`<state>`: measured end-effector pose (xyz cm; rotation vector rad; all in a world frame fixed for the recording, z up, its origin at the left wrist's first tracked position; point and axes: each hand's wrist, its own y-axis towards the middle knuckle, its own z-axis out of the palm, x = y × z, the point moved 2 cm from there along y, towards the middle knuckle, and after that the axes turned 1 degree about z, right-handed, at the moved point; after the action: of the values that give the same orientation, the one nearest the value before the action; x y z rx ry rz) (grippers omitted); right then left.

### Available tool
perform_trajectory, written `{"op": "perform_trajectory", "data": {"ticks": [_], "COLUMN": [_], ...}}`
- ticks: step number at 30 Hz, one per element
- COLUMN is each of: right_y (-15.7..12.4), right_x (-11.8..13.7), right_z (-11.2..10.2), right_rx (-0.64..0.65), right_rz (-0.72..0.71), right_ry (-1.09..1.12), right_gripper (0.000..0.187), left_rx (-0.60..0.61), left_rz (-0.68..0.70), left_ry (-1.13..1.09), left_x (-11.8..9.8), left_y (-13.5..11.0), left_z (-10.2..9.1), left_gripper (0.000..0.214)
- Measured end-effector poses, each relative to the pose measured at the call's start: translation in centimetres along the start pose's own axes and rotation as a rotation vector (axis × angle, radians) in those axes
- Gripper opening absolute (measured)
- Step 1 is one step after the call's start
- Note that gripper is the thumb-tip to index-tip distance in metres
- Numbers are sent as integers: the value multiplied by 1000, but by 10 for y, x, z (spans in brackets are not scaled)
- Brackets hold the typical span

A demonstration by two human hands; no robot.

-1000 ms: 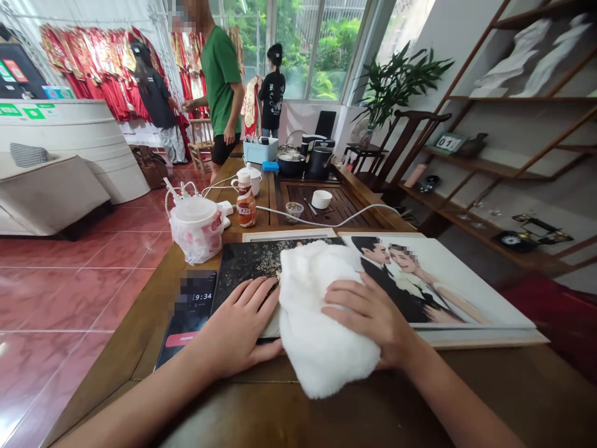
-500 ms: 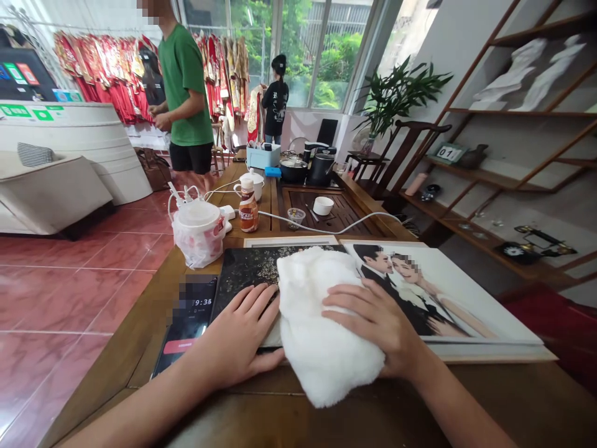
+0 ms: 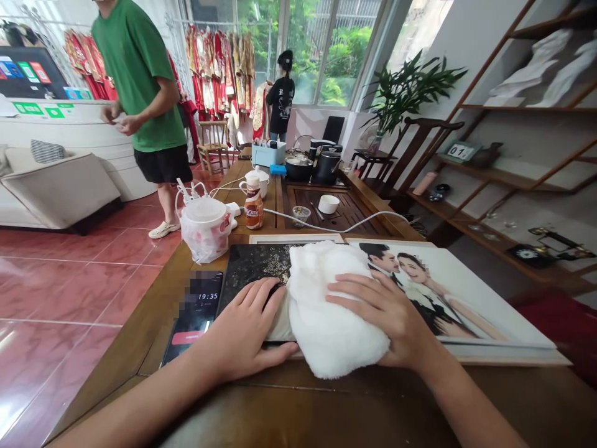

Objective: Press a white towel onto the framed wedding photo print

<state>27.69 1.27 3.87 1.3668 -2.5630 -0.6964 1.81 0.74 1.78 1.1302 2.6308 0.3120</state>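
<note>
A white fluffy cloth (image 3: 333,323) lies bunched over a dark picture panel (image 3: 252,258) with pale gold specks, covering much of its right part. My right hand (image 3: 380,311) rests on the cloth's right side, its fingers spread across the top and the thumb side hidden, gripping it. On the panel's lower left part lies my left hand (image 3: 256,326), flat, with fingers stretched out and the thumb along the near edge. To the right is a large wedding photo (image 3: 471,298) of a couple, partly hidden by the cloth and my right hand.
A phone (image 3: 198,311) lies left of the panel. Beyond stand a bagged white tub (image 3: 205,230), a drink bottle (image 3: 254,205), a white bowl (image 3: 329,204) and a cable (image 3: 354,223). A person in a green shirt (image 3: 140,81) stands left of the table (image 3: 280,410); another is by the windows.
The cloth's near edge has shifted up toward the panel under my right hand. My left hand stays flat. The person in green has stepped closer on the left, and the view has turned slightly.
</note>
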Motion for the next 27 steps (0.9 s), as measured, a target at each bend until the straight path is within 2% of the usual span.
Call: {"op": "perform_trajectory", "data": {"ticks": [5, 11, 16, 22, 27], "right_y": [2, 1, 3, 1, 3], "right_x": [5, 0, 6, 1, 6], "right_z": [3, 4, 6, 5, 5], "right_rx": [49, 58, 62, 62, 56], "right_rz": [-66, 41, -47, 55, -23], "right_ry": [3, -41, 33, 14, 67], "right_gripper": [60, 59, 55, 51, 47], "left_rx": [18, 61, 65, 79, 114], "left_rz": [-19, -43, -34, -45, -45], "left_ry": [49, 105, 107, 117, 115], "left_x": [3, 6, 6, 5, 5], "left_y": [-1, -2, -2, -1, 0], "left_z": [1, 7, 8, 7, 7], "left_gripper": [80, 85, 80, 86, 82]}}
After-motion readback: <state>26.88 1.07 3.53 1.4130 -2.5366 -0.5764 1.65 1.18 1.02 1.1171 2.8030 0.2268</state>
